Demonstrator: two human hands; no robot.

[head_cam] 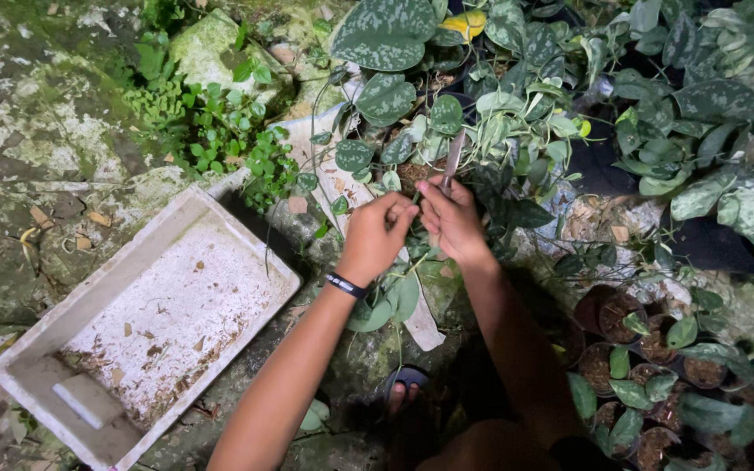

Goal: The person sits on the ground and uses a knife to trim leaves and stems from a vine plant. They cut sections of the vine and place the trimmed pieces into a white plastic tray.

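My right hand (pixel 452 220) grips a knife whose thin blade (pixel 454 157) points up into a potted plant with silver-spotted green leaves (pixel 384 98). My left hand (pixel 379 234) pinches a thin green stem right beside the blade, fingers closed on it. A black band sits on my left wrist (pixel 346 284). Both hands meet over the pot's soil (pixel 412 171), which is mostly hidden by leaves.
A white foam tray (pixel 246 301) with dirt and dry leaf bits lies at the left on mossy ground. Several small dark pots with cuttings (pixel 647 375) stand at the lower right. More trailing plants (pixel 700 105) fill the upper right. My sandalled foot (pixel 403 388) is below.
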